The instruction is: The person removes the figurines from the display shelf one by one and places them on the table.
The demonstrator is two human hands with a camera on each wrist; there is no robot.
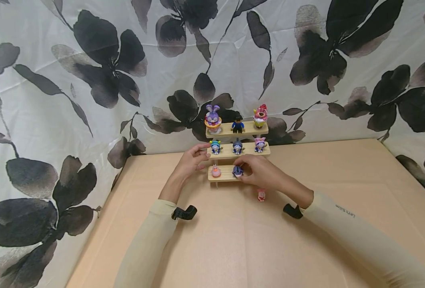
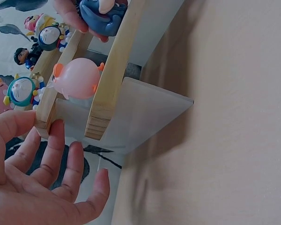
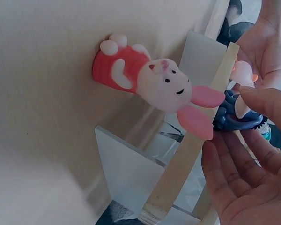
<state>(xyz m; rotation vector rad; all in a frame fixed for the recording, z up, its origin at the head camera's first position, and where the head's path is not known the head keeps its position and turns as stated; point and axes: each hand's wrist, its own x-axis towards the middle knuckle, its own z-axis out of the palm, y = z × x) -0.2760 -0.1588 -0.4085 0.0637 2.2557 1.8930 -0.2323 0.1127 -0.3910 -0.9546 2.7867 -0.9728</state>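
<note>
Head view: right hand (image 1: 258, 171) grips blue donkey figure (image 1: 237, 171) between thumb and fingers at bottom tier (image 1: 227, 173), beside round pink figure (image 1: 216, 171); can't tell if it bears weight. Left hand (image 1: 190, 161) pinches end of middle tier (image 1: 226, 151), likely steadying stand (image 2: 126, 112). Piglet figure (image 1: 261, 195) stands ungripped in front.
</note>
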